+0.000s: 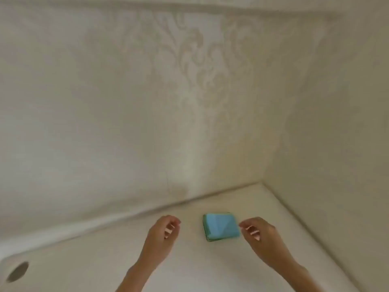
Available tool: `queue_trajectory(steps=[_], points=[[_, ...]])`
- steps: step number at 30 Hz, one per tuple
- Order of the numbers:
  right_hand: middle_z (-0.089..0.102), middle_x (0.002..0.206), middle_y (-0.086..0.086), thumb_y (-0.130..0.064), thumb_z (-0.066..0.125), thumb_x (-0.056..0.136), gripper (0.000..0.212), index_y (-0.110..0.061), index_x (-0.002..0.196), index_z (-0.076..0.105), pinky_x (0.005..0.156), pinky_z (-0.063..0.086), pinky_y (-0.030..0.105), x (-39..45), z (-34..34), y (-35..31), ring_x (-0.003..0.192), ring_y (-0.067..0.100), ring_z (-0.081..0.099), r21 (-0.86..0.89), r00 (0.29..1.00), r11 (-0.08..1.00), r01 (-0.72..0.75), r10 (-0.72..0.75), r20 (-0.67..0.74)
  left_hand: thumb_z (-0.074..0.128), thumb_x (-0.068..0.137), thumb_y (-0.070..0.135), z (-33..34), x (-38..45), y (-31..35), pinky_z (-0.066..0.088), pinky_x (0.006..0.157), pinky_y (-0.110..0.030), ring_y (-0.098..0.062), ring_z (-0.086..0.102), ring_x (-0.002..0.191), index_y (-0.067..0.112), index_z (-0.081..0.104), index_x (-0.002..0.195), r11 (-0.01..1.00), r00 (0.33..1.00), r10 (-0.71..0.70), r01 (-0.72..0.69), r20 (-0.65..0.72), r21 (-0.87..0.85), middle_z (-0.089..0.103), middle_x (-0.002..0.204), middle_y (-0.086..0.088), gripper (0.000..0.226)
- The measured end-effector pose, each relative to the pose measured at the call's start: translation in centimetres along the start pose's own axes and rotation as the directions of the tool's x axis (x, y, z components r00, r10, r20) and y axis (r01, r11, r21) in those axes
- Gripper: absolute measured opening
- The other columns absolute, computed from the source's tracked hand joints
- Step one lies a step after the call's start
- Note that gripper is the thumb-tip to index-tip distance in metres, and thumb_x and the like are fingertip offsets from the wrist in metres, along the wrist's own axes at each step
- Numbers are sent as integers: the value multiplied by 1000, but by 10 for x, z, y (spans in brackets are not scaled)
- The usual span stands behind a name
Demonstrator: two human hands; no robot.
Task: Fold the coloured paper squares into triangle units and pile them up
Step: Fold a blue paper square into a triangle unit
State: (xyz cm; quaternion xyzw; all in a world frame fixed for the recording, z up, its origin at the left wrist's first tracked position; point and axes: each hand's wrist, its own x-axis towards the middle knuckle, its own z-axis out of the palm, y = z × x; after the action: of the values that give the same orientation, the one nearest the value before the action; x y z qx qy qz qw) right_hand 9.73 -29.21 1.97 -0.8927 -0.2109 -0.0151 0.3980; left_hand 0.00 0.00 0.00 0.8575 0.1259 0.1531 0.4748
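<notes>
Here we see a small stack of paper squares point(221, 227), blue on top with green edges below, lying flat on the pale worktop point(105, 264) between our two hands. The right hand point(260, 233) is the nearer one: its fingertips are just beside the right edge of the stack, not touching it. The left hand point(163, 232) is further away on the other side. Both hands have loosely curled fingers and hold nothing. The stack looks almost square, so no long axis is clear. We judge the top sheet must be taken first.
</notes>
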Motion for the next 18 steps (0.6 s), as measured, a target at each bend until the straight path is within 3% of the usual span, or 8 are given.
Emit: queue_trajectory(steps=[2,4,8,11,14,18], points=[[59,101,-16,-20,71,81,23,-30,101,66,80,45,12,3,32,9,89,-2,59,-96,994,990,105,-106,-4,64,88,20,32,4,-3,46,84,-19,-2,52,103,34,57,108,988,991,134,-136,23,77,54,110,22,25],[56,115,-14,-35,67,80,36,-24,114,64,93,38,14,8,64,25,105,1,54,-171,987,972,161,-158,31,63,86,32,65,11,-12,36,97,-14,-1,41,118,34,52,120,962,966,247,-253,70,101,45,123,23,37],[66,114,-2,-54,53,79,53,-15,111,69,94,45,24,14,108,57,104,12,62,-342,944,888,307,-331,-12,58,85,49,109,24,-37,26,109,-16,-1,34,129,24,52,129,874,882,445,-465,154,141,45,136,12,51],[71,105,0,-49,53,79,46,-13,100,74,89,49,24,18,122,70,94,14,67,-404,922,858,318,-379,-79,56,85,49,118,28,-51,25,107,-12,-4,40,122,16,58,126,841,866,473,-498,160,209,54,128,6,52],[72,100,-2,-39,62,78,30,-18,92,76,77,55,24,15,128,74,90,15,69,-393,915,867,305,-382,-133,63,88,36,119,23,-55,20,103,-3,-6,42,121,15,60,124,838,873,462,-487,157,244,56,127,6,42],[72,93,-6,-42,49,84,33,-23,84,76,73,54,22,11,132,68,84,11,68,-419,879,846,329,-436,-191,62,90,30,120,22,-53,19,99,0,-9,45,120,18,65,116,850,890,432,-456,149,264,58,125,8,29]])
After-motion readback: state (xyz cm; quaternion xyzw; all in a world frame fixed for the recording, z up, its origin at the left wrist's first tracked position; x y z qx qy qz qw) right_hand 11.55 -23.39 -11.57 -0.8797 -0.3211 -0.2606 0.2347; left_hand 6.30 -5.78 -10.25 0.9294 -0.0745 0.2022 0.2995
